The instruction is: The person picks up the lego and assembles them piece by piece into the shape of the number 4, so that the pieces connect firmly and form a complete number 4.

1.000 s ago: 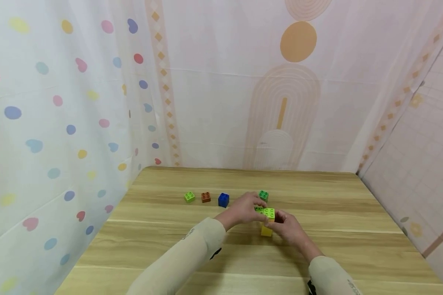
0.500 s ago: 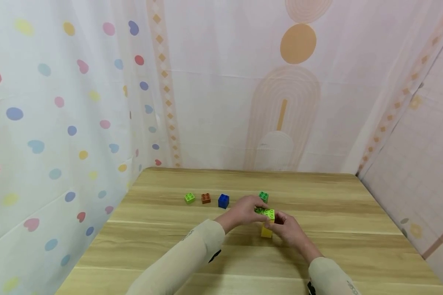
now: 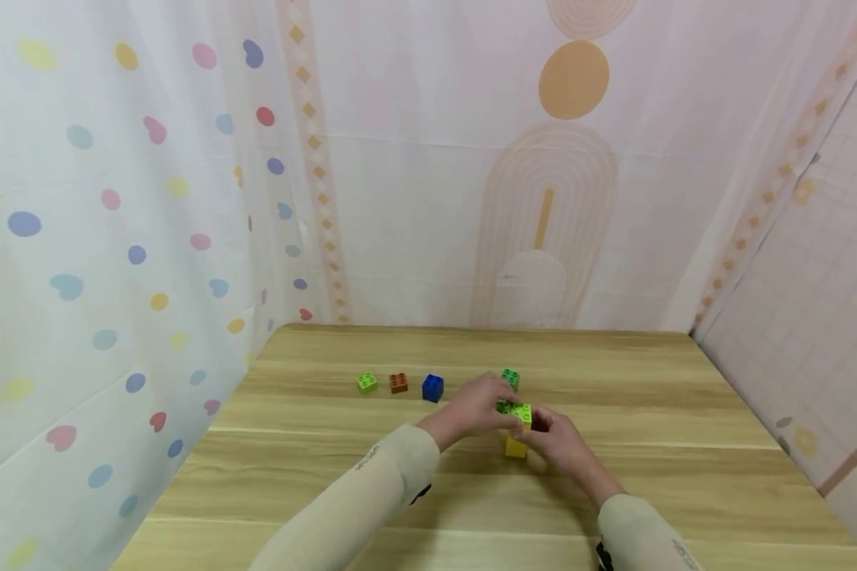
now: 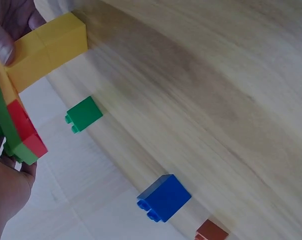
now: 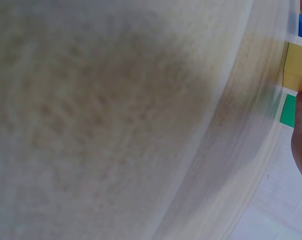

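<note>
Behind blocks and table, printed curtain

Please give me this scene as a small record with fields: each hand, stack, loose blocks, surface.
Left hand: grips the upper part of the stack
Right hand: grips its yellow lower part
Stack: yellow at bottom, orange and red above, green on top
Loose blocks, left to right: light-green block, brown block, blue block, green block
Surface: wooden table
</note>
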`<state>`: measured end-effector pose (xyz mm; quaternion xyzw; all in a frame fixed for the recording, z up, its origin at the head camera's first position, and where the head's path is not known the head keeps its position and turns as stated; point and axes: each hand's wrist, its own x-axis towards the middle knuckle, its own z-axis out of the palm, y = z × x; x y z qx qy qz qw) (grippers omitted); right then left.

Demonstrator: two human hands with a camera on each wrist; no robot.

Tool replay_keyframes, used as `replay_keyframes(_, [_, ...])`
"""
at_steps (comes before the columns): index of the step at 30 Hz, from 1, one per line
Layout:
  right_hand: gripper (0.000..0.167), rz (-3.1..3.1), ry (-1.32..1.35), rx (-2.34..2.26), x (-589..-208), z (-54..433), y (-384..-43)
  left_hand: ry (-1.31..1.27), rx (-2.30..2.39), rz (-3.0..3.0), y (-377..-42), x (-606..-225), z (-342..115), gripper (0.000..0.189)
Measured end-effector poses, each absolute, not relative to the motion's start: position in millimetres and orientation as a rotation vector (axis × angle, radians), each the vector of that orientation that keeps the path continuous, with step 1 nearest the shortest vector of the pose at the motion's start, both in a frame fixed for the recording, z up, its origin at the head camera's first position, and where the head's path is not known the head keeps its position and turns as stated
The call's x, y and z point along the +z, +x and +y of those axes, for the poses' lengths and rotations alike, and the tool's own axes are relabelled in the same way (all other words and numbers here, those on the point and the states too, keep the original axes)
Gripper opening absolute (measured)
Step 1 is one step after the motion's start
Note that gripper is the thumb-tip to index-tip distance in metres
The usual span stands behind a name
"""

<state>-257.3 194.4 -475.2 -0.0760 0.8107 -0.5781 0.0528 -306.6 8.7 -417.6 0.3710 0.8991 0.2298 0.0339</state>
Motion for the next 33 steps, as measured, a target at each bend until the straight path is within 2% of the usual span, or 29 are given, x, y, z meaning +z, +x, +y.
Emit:
replay_keyframes(11, [0.035,2.470,-0.231,-1.752,-476.5,195.1,-258.0,1.143,0.788,2.795,-302.7,-430.6,4.4,0.041])
replay_keyframes(21, [0.038,2.424,-0.192,-1.807,-474.6,190.5,-256.1,0.936,0.970,2.695,-305.2,-426.5,-1.6,0.039])
replay_keyframes(27, [0.036,2.442,-0.163,-1.802,-472.2,191.1,-256.0,1.015,0.866,2.742,-306.0,-424.6,0.5,0.041])
replay_keyframes(33, [0.040,2.422,-0.210,-1.801,-474.8,191.0,-251.8,0.959,0.920,2.715,-303.5,-429.0,-0.1,0.038])
